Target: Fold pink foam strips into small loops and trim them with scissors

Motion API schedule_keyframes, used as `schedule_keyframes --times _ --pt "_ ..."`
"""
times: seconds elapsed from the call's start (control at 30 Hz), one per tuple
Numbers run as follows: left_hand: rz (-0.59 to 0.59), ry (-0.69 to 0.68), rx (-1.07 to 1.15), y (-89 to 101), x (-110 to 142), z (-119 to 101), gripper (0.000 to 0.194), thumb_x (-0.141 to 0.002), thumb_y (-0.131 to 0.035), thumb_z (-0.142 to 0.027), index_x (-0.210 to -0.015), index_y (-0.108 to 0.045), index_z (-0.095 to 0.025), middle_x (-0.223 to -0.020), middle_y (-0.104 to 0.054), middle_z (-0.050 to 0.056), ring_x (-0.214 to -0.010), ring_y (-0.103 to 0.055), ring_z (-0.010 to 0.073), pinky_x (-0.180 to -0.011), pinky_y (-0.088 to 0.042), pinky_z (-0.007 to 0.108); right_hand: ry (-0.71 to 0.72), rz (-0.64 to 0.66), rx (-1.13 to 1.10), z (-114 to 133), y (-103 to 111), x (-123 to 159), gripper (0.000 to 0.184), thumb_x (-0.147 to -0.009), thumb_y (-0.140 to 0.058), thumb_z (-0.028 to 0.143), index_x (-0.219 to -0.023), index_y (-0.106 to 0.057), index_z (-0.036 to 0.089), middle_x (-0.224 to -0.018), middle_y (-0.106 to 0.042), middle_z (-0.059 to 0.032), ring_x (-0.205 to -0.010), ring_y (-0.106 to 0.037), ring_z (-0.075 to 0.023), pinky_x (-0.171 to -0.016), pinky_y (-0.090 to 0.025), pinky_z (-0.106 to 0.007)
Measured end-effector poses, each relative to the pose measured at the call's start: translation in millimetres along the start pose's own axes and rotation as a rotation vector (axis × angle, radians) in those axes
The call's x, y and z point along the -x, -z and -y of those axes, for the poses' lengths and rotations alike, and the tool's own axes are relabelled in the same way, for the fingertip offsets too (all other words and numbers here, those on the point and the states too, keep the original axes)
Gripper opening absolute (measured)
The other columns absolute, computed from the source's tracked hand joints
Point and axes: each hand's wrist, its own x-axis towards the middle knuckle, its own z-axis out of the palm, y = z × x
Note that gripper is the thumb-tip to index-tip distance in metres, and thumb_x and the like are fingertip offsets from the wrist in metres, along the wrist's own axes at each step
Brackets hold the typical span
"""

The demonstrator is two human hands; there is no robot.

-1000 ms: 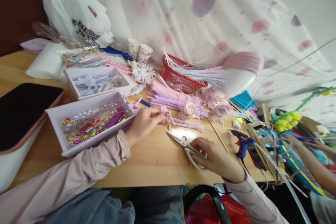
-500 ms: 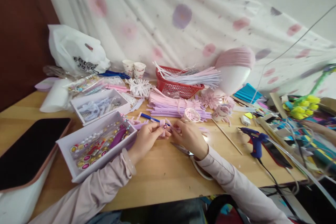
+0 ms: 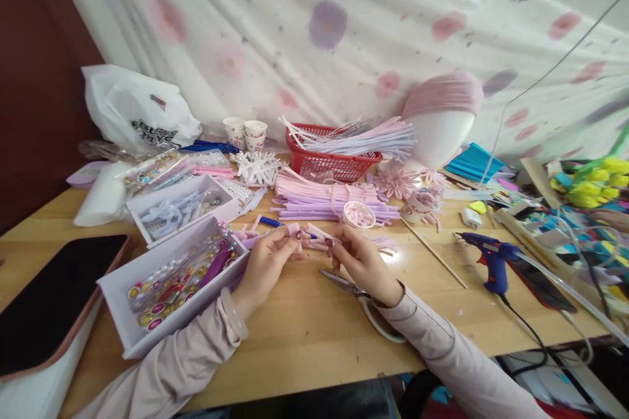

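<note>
My left hand (image 3: 265, 268) pinches a pale pink fuzzy piece, which looks like pipe cleaner, between thumb and forefinger. Facing it a short gap away, my right hand (image 3: 363, 265) has its fingers closed on a pale pink strip (image 3: 317, 230) that points toward the left hand. Whether both pieces are joined I cannot tell. Scissors (image 3: 344, 283) lie partly under the right hand and wrist. Behind the left hand is a blue pen (image 3: 270, 221). A paper cup (image 3: 358, 215) with small pink pieces sits just beyond the right hand, before bundled pink and purple pipe cleaners (image 3: 329, 201).
A white box of beads and gems (image 3: 118, 321) stands left, near a phone (image 3: 54, 301). At the right lie a blue glue gun (image 3: 491, 255) with its cord and a wooden stick (image 3: 435, 254). A red basket (image 3: 329, 163) and a head form (image 3: 439, 131) stand behind.
My hands have drawn apart slightly, and the pink strip now shows in the right fingers. The scissors are less covered. The whole view has shifted a little.
</note>
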Motion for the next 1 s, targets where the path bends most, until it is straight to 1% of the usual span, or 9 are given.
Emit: schedule_keyframes --times 0.1,0.17,0.27,0.37,0.53,0.67,0.83,0.93,1.0 --pt "0.012 -0.024 -0.050 -0.6 1.8 -2.2 0.034 -0.073 -0.064 -0.036 -0.100 -0.065 -0.017 -0.116 -0.060 0.007 -0.097 -0.058 0.0209 -0.071 -0.054 0.029 -0.066 0.051 -0.030 -5.8 0.4 1.1 0.025 -0.088 -0.044 0.043 -0.085 -0.046 0.018 -0.060 -0.049 0.0033 -0.047 -0.051 -0.0091 -0.044 -0.042 -0.021" --pt "0.057 -0.027 -0.138 -1.0 2.8 -3.1 0.032 -0.074 -0.063 -0.036 -0.100 -0.066 -0.016 -0.117 -0.060 0.007 -0.097 -0.058 0.0211 -0.073 -0.054 0.030 -0.098 0.098 -0.072 -7.0 0.4 1.8 0.028 -0.087 -0.046 0.045 -0.082 -0.045 0.018 -0.057 -0.049 0.0041 -0.044 -0.049 -0.0086 -0.042 -0.041 -0.020" --pt "0.141 -0.034 -0.310 -0.6 3.4 -2.8 0.027 -0.076 -0.062 -0.034 -0.095 -0.068 -0.015 -0.106 -0.066 0.007 -0.091 -0.061 0.0206 -0.077 -0.052 0.031 -0.126 0.178 -0.139 -5.2 -0.6 2.2 0.032 -0.084 -0.049 0.048 -0.082 -0.049 0.016 -0.059 -0.050 0.0032 -0.045 -0.050 -0.0084 -0.042 -0.043 -0.021" --pt "0.197 -0.003 -0.399 0.7 3.4 -1.6 0.023 -0.074 -0.063 -0.033 -0.086 -0.070 -0.014 -0.088 -0.070 0.006 -0.081 -0.063 0.0198 -0.077 -0.051 0.032 -0.126 0.184 -0.197 -3.0 -1.6 1.4 0.034 -0.082 -0.051 0.049 -0.084 -0.054 0.015 -0.062 -0.052 0.0018 -0.048 -0.051 -0.0089 -0.045 -0.047 -0.023" --pt "0.220 0.081 -0.300 0.0 3.9 -0.7 0.024 -0.072 -0.065 -0.036 -0.074 -0.068 -0.013 -0.080 -0.070 0.006 -0.070 -0.064 0.0193 -0.068 -0.053 0.032 -0.131 0.079 -0.284 -2.5 -1.7 -1.0 0.036 -0.076 -0.058 0.050 -0.083 -0.058 0.015 -0.061 -0.054 0.0015 -0.049 -0.051 -0.0095 -0.047 -0.050 -0.024" --pt "0.261 0.122 -0.233 -2.1 5.2 -1.5 0.026 -0.069 -0.067 -0.037 -0.076 -0.069 -0.011 -0.079 -0.069 0.008 -0.065 -0.063 0.0174 -0.061 -0.052 0.030 -0.152 0.035 -0.419 -1.7 -1.1 -1.7 0.037 -0.071 -0.064 0.049 -0.082 -0.057 0.015 -0.063 -0.057 0.0012 -0.052 -0.054 -0.0093 -0.047 -0.050 -0.022" --pt "0.298 0.125 -0.180 -0.4 5.9 -1.8 0.026 -0.070 -0.068 -0.036 -0.074 -0.070 -0.011 -0.074 -0.068 0.007 -0.061 -0.060 0.0144 -0.059 -0.050 0.027 -0.133 0.006 -0.527 -0.9 0.7 -4.1 0.034 -0.068 -0.069 0.045 -0.075 -0.053 0.015 -0.065 -0.059 0.0017 -0.048 -0.054 -0.0070 -0.047 -0.050 -0.020" --pt "0.359 0.113 -0.164 2.1 6.6 -2.6 0.023 -0.071 -0.067 -0.036 -0.072 -0.071 -0.012 -0.072 -0.066 0.005 -0.063 -0.059 0.0137 -0.063 -0.050 0.026 -0.101 0.005 -0.520 0.1 3.1 -4.0 0.034 -0.069 -0.069 0.044 -0.073 -0.052 0.015 -0.063 -0.059 0.0022 -0.044 -0.053 -0.0058 -0.043 -0.047 -0.019" --pt "0.406 0.129 -0.148 3.1 7.1 -3.9 0.020 -0.072 -0.068 -0.034 -0.072 -0.071 -0.014 -0.071 -0.065 0.004 -0.066 -0.058 0.0143 -0.066 -0.049 0.027 -0.100 0.038 -0.500 0.5 4.6 -2.2 0.034 -0.070 -0.069 0.044 -0.073 -0.052 0.014 -0.061 -0.060 0.0016 -0.044 -0.054 -0.0061 -0.043 -0.046 -0.018"
